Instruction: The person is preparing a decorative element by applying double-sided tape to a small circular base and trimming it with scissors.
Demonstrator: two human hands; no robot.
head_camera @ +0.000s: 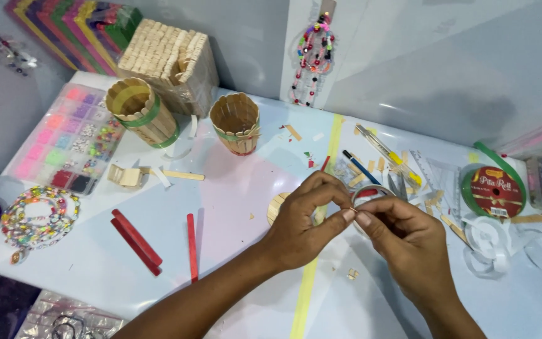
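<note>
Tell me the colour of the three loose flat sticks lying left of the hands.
Red: the three flat sticks, seen in the head view.

I looked down on a home craft table [233, 207]: stick cups [236, 122], bead box [70, 138], ribbon spool [494, 191], pens [384, 150], loose sticks [136, 242].

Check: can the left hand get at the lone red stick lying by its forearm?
Probably yes. The red stick lies flat with bare table around it, nothing stacked on it. But the left hand is pinching something small together with the right hand.
</note>
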